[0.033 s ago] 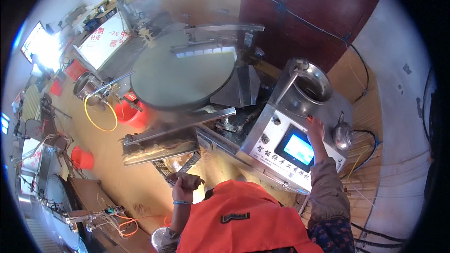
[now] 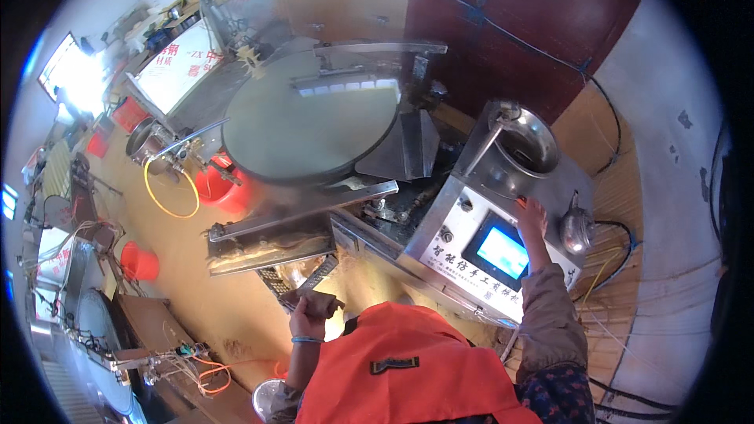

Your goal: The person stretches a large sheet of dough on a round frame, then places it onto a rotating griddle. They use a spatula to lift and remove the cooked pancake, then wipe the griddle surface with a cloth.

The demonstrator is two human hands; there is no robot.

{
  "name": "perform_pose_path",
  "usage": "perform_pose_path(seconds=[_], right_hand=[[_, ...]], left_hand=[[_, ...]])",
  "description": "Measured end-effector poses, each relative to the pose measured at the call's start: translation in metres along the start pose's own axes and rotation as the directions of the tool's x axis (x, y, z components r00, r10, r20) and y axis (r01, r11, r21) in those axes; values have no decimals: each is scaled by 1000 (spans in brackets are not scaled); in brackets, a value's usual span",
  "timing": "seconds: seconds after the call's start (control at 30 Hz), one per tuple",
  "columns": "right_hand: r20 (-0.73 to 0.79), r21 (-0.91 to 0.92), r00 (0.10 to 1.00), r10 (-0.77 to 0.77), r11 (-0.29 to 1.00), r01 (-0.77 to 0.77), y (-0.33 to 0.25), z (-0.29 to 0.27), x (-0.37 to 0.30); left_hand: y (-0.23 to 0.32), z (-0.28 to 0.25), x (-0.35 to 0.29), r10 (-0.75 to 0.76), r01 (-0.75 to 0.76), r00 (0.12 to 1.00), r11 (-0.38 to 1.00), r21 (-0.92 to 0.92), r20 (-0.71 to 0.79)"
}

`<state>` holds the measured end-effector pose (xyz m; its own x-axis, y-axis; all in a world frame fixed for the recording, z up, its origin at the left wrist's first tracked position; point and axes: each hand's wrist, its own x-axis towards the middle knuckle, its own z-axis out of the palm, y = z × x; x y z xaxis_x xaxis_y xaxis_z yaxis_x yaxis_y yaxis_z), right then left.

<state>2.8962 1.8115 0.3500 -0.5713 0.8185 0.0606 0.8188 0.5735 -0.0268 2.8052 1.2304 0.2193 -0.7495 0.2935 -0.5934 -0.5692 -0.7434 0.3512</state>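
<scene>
My left hand (image 2: 305, 325), with a blue band at the wrist, grips a crumpled brown cloth (image 2: 319, 304) near my body. On the right, my right hand (image 2: 533, 218) reaches past the lit screen (image 2: 503, 251) of a white control panel (image 2: 428, 239). Its fingertips meet at a small orange-red piece (image 2: 521, 202) by the panel's upper edge; what that piece is, I cannot make out. Just beyond it a round steel basin (image 2: 510, 175) is set into the machine's top. A small metal pot (image 2: 577, 228) stands right of this hand.
A large round griddle (image 2: 306, 129) lies ahead, with steam over it. In front of it a metal bar (image 2: 314, 208) spans a tray (image 2: 267, 255). Red buckets (image 2: 140, 262), a steel pot with a yellow hose (image 2: 174, 214) and another machine (image 2: 98, 330) stand to the left.
The surroundings have shifted slightly to the right in the picture. Both hands keep nearly the same places, and the left still grips the cloth.
</scene>
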Motion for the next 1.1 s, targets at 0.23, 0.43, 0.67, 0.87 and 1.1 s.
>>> perform_pose_path(seconds=[0.23,0.43,0.67,0.87,1.1], right_hand=[[58,-76,998,29,997,-25,-2,6,19],[130,-77,991,-40,996,50,0,2,24],[-4,-57,986,-166,984,166,3,2,4],[-92,131,978,-186,972,197,-6,-11,-78],[-100,407,935,-339,844,350,-67,-37,-138]], left_hand=[[-11,-6,-8,-10,9,999,1000,-15,-51],[-10,-10,-11,51,-50,998,999,11,-28],[-3,-17,-4,83,-83,994,997,0,-70],[15,-39,-1,49,-51,999,994,-94,-16],[35,-36,-8,106,-113,980,993,-35,-170]])
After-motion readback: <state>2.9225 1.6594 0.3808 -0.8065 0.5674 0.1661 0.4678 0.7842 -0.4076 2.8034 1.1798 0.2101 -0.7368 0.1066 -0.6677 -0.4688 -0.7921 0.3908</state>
